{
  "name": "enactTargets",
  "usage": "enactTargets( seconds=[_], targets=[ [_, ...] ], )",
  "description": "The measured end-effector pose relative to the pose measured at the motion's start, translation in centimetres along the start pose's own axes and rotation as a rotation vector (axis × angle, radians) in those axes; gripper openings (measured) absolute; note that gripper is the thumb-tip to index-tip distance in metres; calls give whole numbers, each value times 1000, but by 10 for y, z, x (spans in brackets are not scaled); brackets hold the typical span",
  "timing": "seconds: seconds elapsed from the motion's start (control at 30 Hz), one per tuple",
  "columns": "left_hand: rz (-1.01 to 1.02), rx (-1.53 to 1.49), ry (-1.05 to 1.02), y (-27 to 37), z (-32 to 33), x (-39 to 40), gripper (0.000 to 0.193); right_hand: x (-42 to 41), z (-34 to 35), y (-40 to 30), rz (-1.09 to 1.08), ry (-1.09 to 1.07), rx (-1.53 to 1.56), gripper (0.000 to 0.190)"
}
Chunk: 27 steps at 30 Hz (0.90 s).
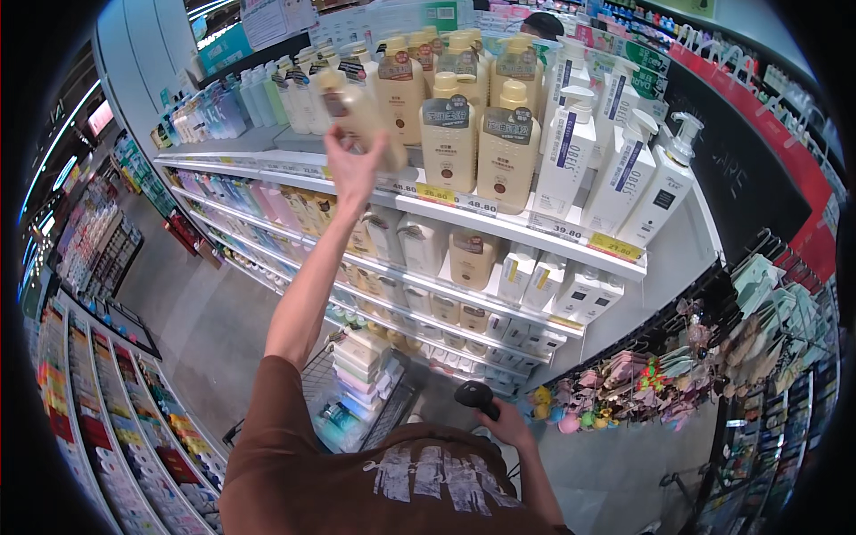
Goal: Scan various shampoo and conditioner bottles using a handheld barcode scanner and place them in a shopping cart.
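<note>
My left hand [354,160] grips a cream-coloured bottle [358,114], tilted and blurred by motion, just in front of the top shelf [267,158]. Dark labels mark similar cream pump bottles [448,150] standing upright to its right. A control-type cream bottle [507,160] stands beside them at the shelf's front edge. Low by my right side, my right hand [511,422] is closed around the handle of a black handheld device [476,396] with a rounded head; I cannot tell its exact kind.
White pump bottles [568,154] fill the shelf's right end. Lower shelves [461,301] hold more bottles. A wire shopping cart [394,408] with stacked packs [361,364] stands below my left arm. Small hanging goods [642,378] jut out at right. Another person's head [542,25] shows behind the display.
</note>
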State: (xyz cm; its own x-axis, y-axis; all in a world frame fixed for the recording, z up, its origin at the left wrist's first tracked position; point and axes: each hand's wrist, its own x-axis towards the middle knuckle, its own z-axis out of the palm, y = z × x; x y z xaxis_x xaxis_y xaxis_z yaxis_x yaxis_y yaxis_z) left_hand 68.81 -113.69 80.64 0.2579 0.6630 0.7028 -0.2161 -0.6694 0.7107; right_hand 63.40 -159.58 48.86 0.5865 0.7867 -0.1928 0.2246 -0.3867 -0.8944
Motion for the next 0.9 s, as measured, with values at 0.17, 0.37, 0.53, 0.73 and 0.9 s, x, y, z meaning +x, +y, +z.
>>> enactTargets(
  seconds=[0.17,0.37,0.53,0.73,0.9],
  targets=[
    [-174,-870,-49,29,-54,-1,64,3,12,-1,24,-3,-7,41],
    [-594,-1394,-341,70,-107,-79,75,31,19,-18,26,-136,-7,38],
    [-894,-1237,-325,39,-133,-181,75,45,5,-89,-94,-134,84,35],
    [-1140,-865,-121,0,-153,-288,69,60,-2,-172,-204,-269,213,30],
    [-1131,-623,82,-25,-171,-340,63,67,33,-170,109,-385,88,31]
  ],
)
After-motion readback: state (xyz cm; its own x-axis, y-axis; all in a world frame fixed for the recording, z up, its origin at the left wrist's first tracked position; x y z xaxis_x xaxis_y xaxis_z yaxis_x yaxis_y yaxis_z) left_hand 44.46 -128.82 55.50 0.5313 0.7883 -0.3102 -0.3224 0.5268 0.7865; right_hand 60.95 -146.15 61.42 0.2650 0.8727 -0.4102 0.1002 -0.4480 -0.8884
